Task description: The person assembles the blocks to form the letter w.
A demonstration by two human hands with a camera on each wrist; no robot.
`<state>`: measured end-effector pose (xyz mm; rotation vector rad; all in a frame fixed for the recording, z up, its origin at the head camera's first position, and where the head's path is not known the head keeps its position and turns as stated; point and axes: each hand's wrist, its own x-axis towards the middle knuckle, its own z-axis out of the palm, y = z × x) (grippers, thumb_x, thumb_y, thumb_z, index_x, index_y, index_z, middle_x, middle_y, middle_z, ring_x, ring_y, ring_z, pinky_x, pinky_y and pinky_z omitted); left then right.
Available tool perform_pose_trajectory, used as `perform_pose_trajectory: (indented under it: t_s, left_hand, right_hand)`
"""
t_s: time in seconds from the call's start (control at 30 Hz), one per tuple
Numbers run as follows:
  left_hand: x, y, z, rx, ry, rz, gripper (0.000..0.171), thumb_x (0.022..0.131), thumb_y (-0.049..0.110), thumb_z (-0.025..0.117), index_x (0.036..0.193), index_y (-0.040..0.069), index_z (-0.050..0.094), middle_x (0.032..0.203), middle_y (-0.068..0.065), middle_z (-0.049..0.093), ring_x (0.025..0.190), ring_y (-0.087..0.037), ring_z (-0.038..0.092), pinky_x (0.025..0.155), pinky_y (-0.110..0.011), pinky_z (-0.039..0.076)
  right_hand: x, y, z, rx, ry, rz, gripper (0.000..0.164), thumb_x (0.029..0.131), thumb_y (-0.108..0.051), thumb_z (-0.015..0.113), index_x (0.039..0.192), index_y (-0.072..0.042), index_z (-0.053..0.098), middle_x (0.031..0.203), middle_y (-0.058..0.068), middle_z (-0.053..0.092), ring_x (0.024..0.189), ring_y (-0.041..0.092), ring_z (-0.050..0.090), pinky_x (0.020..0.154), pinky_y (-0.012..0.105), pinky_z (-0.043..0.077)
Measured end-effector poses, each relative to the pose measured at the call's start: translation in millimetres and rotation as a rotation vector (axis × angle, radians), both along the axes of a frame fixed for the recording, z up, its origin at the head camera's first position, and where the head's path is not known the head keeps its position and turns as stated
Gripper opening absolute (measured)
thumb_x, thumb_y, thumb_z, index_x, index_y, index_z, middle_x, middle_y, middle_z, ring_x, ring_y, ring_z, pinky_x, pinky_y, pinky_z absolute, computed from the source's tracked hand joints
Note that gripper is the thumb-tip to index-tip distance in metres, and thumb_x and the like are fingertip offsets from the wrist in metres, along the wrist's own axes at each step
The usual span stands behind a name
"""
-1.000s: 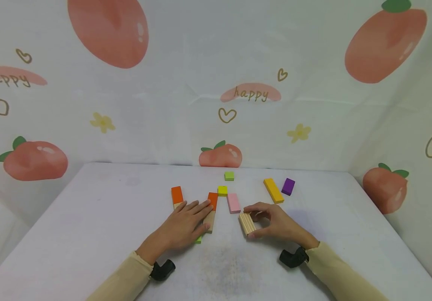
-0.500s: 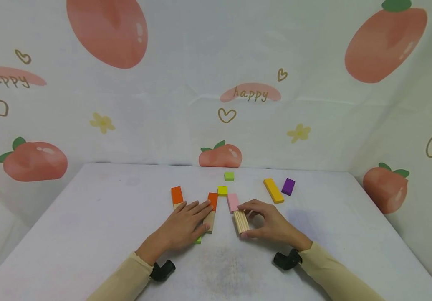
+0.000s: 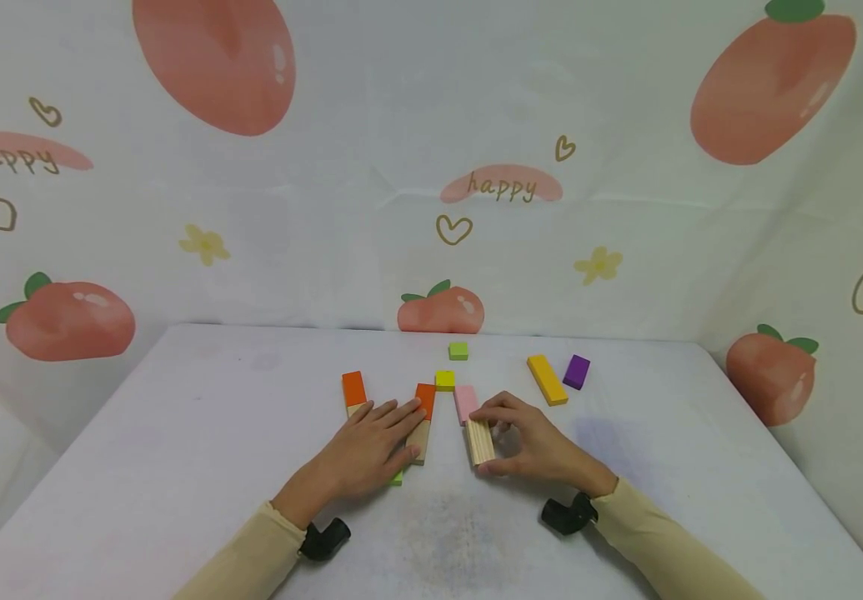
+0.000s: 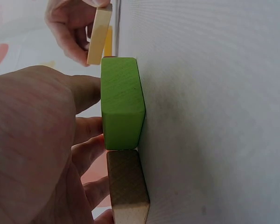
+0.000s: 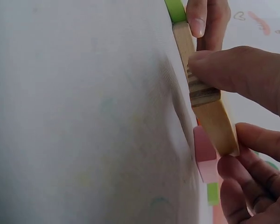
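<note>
Right hand (image 3: 539, 437) pinches ridged block (image 3: 479, 443) by its ends (pink block (image 3: 465, 401) near); best held level. Left hand (image 3: 371, 446), straight-fingered, touches an orange block (image 3: 427, 394).

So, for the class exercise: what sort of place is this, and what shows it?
Probably an indoor play or recording corner; the pictures can't settle which. The signs: a white tabletop, coloured blocks lying on it, and a fruit-printed backdrop behind.

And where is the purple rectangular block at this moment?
In the head view, the purple rectangular block lies right of centre, just right of the long amber block, beyond the right hand.
</note>
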<state>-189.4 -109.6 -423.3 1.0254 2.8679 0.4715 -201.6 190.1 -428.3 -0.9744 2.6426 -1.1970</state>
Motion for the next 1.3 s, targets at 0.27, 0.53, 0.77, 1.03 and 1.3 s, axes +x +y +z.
perform_pose_trajectory:
  t_s: [0.27,0.53,0.77,1.03,1.3]
  left_hand:
    - [-0.1,-0.9,-0.1,0.006,0.012,-0.011,0.055,0.107,0.037,0.051,0.153,0.009,0.046,0.160,-0.008,0.040,0.144,-0.038,0.038,0.118,-0.062,0.023]
    - [-0.3,-1.5,-1.2,0.001,0.018,-0.012,0.055,0.107,0.037,0.051,0.153,0.008,0.046,0.159,-0.008,0.041,0.144,-0.039,0.039,0.117,-0.063,0.023]
    - [-1.0,-0.4,-1.8,-0.002,0.022,-0.007,0.055,0.107,0.038,0.051,0.154,0.010,0.045,0.160,-0.008,0.041,0.144,-0.038,0.039,0.118,-0.062,0.023]
    - [-2.0,0.1,-3.2,-0.009,0.035,-0.006,0.055,0.106,0.037,0.051,0.154,0.010,0.045,0.160,-0.007,0.041,0.143,-0.038,0.040,0.117,-0.062,0.024]
    - [-1.8,0.5,-3.3,-0.007,0.018,0.001,0.055,0.107,0.038,0.051,0.154,0.010,0.045,0.160,-0.007,0.040,0.144,-0.037,0.038,0.118,-0.062,0.022]
  right_hand:
    - [-3.4,-3.3,-1.2,0.054,0.030,0.007,0.060,0.075,-0.032,0.092,0.128,-0.017,0.068,0.122,-0.003,0.055,0.113,0.019,0.051,0.098,0.042,0.049]
    - [-3.2,-5.0,-1.4,0.081,0.043,0.009,0.059,0.077,-0.034,0.091,0.128,-0.016,0.068,0.123,0.000,0.055,0.116,0.022,0.048,0.101,0.050,0.047]
    - [-3.3,-5.7,-1.5,0.096,0.041,0.000,0.060,0.077,-0.035,0.091,0.129,-0.016,0.068,0.123,0.001,0.054,0.117,0.024,0.047,0.101,0.052,0.047]
    - [-3.6,-5.9,-0.7,0.101,0.030,-0.003,0.058,0.078,-0.034,0.090,0.128,-0.016,0.068,0.123,0.001,0.053,0.118,0.025,0.047,0.103,0.054,0.046]
    - [-3.0,-6.3,-1.5,0.096,0.035,0.000,0.058,0.078,-0.033,0.090,0.129,-0.016,0.068,0.124,0.001,0.053,0.118,0.024,0.047,0.102,0.053,0.046]
